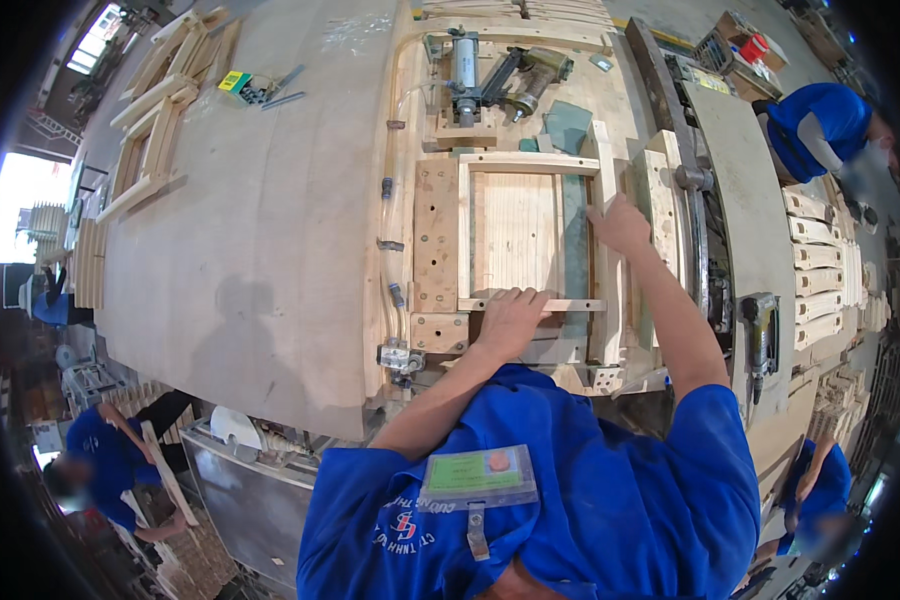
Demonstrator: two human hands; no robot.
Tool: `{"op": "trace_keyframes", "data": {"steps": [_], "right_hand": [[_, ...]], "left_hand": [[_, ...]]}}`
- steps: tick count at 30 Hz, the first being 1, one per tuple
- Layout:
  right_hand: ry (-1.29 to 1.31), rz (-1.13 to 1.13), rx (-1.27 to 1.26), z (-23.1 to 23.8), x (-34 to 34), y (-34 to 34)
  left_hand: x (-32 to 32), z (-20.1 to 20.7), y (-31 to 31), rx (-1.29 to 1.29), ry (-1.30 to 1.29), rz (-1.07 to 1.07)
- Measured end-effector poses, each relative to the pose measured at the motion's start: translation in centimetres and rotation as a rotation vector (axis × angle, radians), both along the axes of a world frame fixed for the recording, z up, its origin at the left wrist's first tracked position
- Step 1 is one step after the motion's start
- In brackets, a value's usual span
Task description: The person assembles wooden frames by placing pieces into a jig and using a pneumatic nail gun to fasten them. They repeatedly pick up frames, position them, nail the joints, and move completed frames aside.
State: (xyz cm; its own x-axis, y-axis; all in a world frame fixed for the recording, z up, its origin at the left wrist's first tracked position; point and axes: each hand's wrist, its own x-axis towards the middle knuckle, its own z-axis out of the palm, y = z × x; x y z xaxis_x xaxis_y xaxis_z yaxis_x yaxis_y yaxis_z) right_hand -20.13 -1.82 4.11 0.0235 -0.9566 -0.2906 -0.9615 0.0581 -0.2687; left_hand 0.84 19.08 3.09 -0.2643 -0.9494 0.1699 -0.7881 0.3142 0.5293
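A pale wooden frame (464,230) lies in a wooden jig (435,220) on the workbench in front of me. My left hand (510,325) is curled over the frame's near rail (577,305). At the right side, my right hand (622,228) grips the long wooden side piece (607,275), its fingers bent over the inner edge. A light board and a green strip (576,235) show inside the frame. Beyond the far rail lie a nail gun (538,82) and a metal air cylinder (465,65). My palms hide the wood under them.
A wide plywood table (300,220) stretches to the left, with a small box of fasteners (235,83) and assembled wooden frames (145,150) at its far end. Another nail gun (763,340) rests on the right. Co-workers in blue (820,115) are around. Air hose (400,200) runs beside the jig.
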Motion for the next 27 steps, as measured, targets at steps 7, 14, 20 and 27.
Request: {"op": "trace_keyframes", "data": {"steps": [7,14,20,27], "right_hand": [[0.134,0.209,-0.289,0.8,-0.9,7.4],[-0.094,0.676,-0.265,2.3,1.5,18.7],[-0.185,0.588,-0.333,3.2,1.5,19.9],[-0.172,0.535,-0.314,3.2,1.2,20.5]], "left_hand": [[-0.9,-0.4,0.7,-0.028,-0.003,0.055],[0.5,-0.5,1.3,0.057,-0.071,0.055],[9.6,6.7,7.0,-0.285,-0.116,-0.029],[5.7,7.9,5.3,-0.383,0.104,0.035]]}}
